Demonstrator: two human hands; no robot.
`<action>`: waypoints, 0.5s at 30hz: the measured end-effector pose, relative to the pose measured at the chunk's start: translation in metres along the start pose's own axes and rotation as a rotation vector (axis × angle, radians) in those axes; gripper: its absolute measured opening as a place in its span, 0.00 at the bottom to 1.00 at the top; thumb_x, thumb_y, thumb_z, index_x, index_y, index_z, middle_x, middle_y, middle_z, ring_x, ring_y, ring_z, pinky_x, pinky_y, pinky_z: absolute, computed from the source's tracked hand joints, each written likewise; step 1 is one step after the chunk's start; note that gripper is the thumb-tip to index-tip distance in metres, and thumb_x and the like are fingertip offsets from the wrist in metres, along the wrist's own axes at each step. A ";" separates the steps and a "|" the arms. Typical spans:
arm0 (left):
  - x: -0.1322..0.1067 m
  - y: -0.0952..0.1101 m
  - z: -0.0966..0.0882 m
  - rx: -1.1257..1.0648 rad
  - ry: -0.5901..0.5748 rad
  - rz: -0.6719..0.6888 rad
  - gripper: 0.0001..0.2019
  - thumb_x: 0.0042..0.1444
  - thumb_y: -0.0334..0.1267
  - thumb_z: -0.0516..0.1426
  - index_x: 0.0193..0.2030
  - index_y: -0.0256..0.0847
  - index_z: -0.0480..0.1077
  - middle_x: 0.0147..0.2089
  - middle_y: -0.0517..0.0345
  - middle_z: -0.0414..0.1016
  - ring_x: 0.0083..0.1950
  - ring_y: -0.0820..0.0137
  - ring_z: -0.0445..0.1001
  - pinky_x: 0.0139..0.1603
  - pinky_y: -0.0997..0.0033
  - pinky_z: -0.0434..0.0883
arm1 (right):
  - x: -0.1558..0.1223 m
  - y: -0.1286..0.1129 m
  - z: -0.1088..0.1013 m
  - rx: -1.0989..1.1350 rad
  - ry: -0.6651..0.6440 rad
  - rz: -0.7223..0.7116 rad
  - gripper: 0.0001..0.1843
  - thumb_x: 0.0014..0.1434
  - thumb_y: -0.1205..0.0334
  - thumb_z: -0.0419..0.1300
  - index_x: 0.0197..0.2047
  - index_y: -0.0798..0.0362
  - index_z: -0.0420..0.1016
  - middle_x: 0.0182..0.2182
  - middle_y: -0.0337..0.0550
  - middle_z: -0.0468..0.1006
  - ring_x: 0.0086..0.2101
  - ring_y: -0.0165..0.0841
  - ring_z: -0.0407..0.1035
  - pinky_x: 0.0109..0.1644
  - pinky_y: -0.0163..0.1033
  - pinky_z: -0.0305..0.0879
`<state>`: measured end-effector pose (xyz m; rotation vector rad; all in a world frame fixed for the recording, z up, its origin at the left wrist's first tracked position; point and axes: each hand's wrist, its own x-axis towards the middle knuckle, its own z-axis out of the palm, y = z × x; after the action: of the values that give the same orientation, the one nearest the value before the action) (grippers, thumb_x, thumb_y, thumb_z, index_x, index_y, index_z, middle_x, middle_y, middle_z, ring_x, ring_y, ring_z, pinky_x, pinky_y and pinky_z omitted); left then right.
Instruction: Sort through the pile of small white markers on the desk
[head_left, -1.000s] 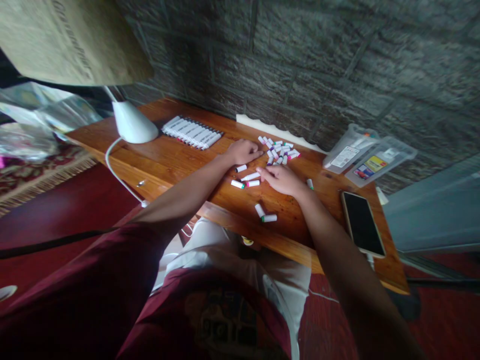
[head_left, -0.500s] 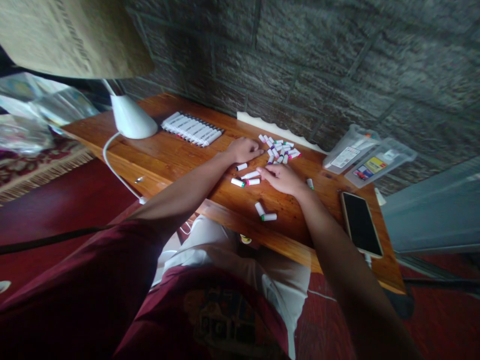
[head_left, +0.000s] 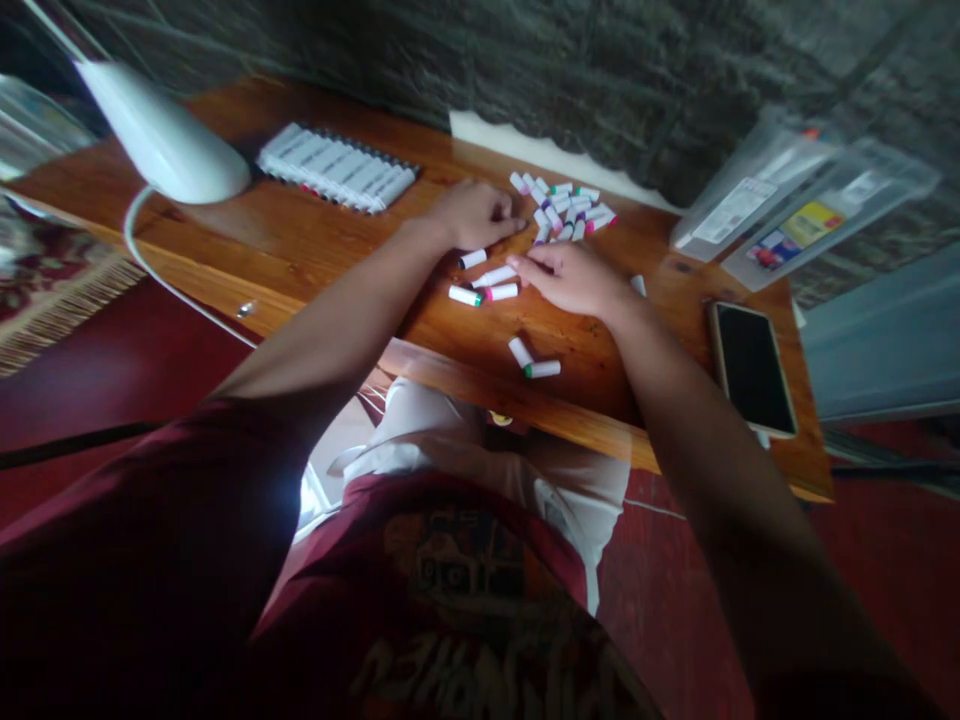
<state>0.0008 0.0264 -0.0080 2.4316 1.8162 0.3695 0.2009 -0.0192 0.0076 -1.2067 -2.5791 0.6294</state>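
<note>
My left hand [head_left: 480, 215] rests on the wooden table, fingers loosely bent and slightly apart, with nothing visible in it. Close below it lies a white marker cap with a black end [head_left: 472, 259]. The thumb and a finger of my right hand [head_left: 570, 277] meet at the right end of a long white marker cap [head_left: 495, 276], which slants over the table. Beside that are a green-ended cap [head_left: 465, 295] and a pink-ended cap [head_left: 501, 292]. A pile of similar caps [head_left: 559, 210] with purple, green and pink ends is spread just beyond both hands.
A row of white markers [head_left: 337, 170] lies at the left, near the lamp base [head_left: 176, 145]. Two clear plastic cases [head_left: 806, 225] stand at the back right. A phone [head_left: 752, 370] lies at the right edge. Two loose caps [head_left: 521, 352] are near the front edge.
The view has tilted down, so the table and everything on it sit higher in the picture. Both hands keep nearly the same place and pose among the caps.
</note>
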 end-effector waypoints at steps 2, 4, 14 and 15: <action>-0.003 0.005 -0.006 0.002 -0.050 0.027 0.23 0.67 0.50 0.52 0.43 0.29 0.78 0.33 0.55 0.74 0.36 0.76 0.69 0.41 0.76 0.59 | -0.001 -0.002 -0.001 -0.050 -0.017 -0.007 0.31 0.70 0.44 0.49 0.37 0.63 0.79 0.23 0.39 0.67 0.29 0.23 0.61 0.39 0.33 0.53; -0.004 0.009 -0.011 -0.001 -0.085 0.039 0.26 0.66 0.52 0.52 0.45 0.27 0.77 0.33 0.57 0.70 0.45 0.69 0.75 0.49 0.72 0.63 | -0.001 -0.003 -0.003 -0.104 -0.028 -0.066 0.32 0.71 0.44 0.47 0.37 0.64 0.78 0.23 0.37 0.62 0.31 0.23 0.64 0.43 0.33 0.56; -0.017 0.014 -0.013 0.090 -0.102 0.120 0.38 0.57 0.62 0.40 0.51 0.30 0.74 0.36 0.63 0.65 0.54 0.61 0.77 0.56 0.59 0.65 | 0.004 -0.002 -0.004 -0.103 -0.040 -0.084 0.26 0.68 0.46 0.52 0.35 0.61 0.75 0.34 0.38 0.73 0.51 0.31 0.71 0.51 0.31 0.61; -0.019 0.015 -0.012 0.052 -0.098 0.099 0.34 0.59 0.59 0.43 0.52 0.32 0.74 0.36 0.64 0.66 0.52 0.65 0.77 0.56 0.62 0.66 | 0.004 -0.002 -0.004 -0.120 -0.039 -0.092 0.26 0.68 0.45 0.52 0.36 0.62 0.76 0.35 0.39 0.74 0.50 0.30 0.71 0.51 0.31 0.61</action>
<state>0.0065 0.0034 0.0044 2.5327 1.6911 0.2089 0.1985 -0.0160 0.0116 -1.1125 -2.7215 0.4900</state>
